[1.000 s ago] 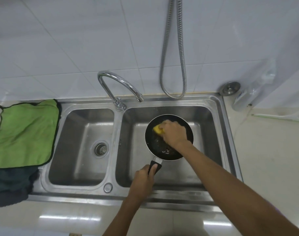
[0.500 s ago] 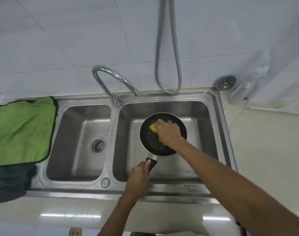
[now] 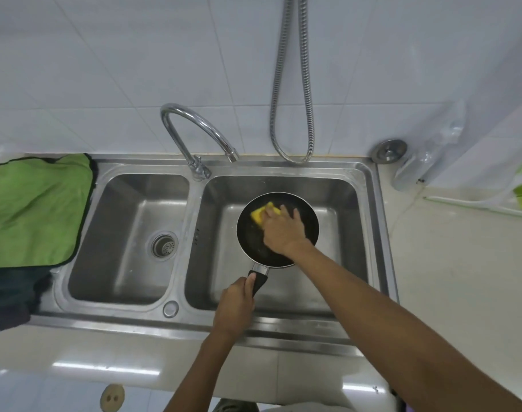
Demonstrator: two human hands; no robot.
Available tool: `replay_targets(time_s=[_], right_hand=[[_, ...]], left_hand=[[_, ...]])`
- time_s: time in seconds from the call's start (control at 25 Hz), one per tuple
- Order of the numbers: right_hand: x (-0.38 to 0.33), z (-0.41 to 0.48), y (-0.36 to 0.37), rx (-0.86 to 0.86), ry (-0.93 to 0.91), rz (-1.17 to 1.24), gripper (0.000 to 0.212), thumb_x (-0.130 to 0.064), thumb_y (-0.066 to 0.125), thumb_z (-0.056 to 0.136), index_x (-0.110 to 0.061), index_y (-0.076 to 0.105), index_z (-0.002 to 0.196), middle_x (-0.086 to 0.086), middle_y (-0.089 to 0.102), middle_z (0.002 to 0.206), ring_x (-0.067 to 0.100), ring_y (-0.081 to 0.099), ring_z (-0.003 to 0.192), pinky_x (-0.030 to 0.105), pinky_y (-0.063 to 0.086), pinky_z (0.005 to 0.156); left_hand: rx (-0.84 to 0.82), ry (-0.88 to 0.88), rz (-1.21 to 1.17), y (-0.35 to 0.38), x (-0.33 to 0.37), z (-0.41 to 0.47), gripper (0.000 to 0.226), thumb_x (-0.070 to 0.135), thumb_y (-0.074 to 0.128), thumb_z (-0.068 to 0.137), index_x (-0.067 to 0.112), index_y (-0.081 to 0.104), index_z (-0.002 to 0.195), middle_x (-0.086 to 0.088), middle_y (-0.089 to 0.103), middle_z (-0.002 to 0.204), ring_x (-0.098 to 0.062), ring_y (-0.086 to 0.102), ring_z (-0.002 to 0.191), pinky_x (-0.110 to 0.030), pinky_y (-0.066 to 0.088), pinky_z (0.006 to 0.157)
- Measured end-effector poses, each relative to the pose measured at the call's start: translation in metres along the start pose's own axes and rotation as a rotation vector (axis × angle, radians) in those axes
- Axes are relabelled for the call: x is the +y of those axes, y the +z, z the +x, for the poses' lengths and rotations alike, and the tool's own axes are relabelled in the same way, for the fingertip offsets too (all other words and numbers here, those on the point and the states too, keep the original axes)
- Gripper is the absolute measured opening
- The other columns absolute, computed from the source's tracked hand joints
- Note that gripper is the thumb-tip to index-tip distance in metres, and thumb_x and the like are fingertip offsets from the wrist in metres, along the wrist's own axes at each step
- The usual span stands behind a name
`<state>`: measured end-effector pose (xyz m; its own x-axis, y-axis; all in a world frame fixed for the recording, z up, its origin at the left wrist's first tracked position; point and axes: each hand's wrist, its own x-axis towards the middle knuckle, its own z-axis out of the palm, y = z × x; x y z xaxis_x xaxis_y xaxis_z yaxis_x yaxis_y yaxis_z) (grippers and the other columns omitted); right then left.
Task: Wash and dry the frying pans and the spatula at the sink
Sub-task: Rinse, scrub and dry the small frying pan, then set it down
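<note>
Nearest the camera, the left hand (image 3: 234,304) is wrapped tight round the black handle (image 3: 259,280) of the frying pan (image 3: 252,245). From that hand the pan runs away toward the wall, handle end pointing back at the person, open side up, over the right basin of the sink (image 3: 352,233). Just beyond, the right hand (image 3: 283,231) sits inside the pan, fingers curled over a yellow sponge (image 3: 260,215) pressed to the floor. Past both hands is the faucet (image 3: 194,126); well left of them, a green cloth (image 3: 36,209).
</note>
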<state>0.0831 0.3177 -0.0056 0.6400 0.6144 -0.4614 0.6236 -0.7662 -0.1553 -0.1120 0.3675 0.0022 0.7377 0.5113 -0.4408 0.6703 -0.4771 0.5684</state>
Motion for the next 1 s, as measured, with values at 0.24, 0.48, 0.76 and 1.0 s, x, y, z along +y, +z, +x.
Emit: replay_targets(time_s=[0.24,0.48,0.76,1.0], right_hand=[[0.025,-0.048,0.018,0.000,-0.080,-0.074,0.060,-0.024,0.048,0.098,-0.013,0.033,0.155,0.003,0.019,0.168,0.039,0.019,0.152,0.056,0.020,0.121],[-0.003,-0.005,0.018,-0.079,0.009,0.078,0.059,-0.028,0.046,0.099,-0.011,0.035,0.155,0.003,0.020,0.168,0.038,0.022,0.152,0.060,0.022,0.121],[0.027,-0.043,0.034,-0.074,-0.042,0.102,0.047,-0.021,0.051,0.093,-0.020,0.050,0.140,0.006,0.040,0.153,0.039,0.048,0.131,0.051,0.047,0.105],[-0.003,-0.012,0.020,-0.031,0.008,0.229,0.047,-0.026,0.042,0.102,-0.010,0.043,0.146,0.003,0.030,0.163,0.035,0.037,0.143,0.055,0.040,0.110]], left_hand=[[0.016,0.033,0.009,-0.002,-0.001,0.007,0.042,0.038,0.037,0.109,0.018,0.048,0.074,0.007,0.048,0.062,-0.024,0.050,0.065,-0.032,0.030,0.061],[-0.029,0.009,0.056,0.014,-0.004,0.000,0.045,0.041,0.034,0.109,0.013,0.054,0.081,-0.003,0.058,0.075,-0.025,0.055,0.071,-0.032,0.036,0.064],[0.016,-0.031,0.035,0.013,-0.001,0.009,0.050,0.047,0.034,0.108,0.010,0.061,0.090,-0.009,0.065,0.081,-0.029,0.061,0.076,-0.035,0.041,0.065],[0.003,-0.013,0.068,0.031,0.008,-0.001,0.055,0.048,0.030,0.108,0.007,0.065,0.099,-0.014,0.071,0.090,-0.030,0.064,0.079,-0.035,0.044,0.066]])
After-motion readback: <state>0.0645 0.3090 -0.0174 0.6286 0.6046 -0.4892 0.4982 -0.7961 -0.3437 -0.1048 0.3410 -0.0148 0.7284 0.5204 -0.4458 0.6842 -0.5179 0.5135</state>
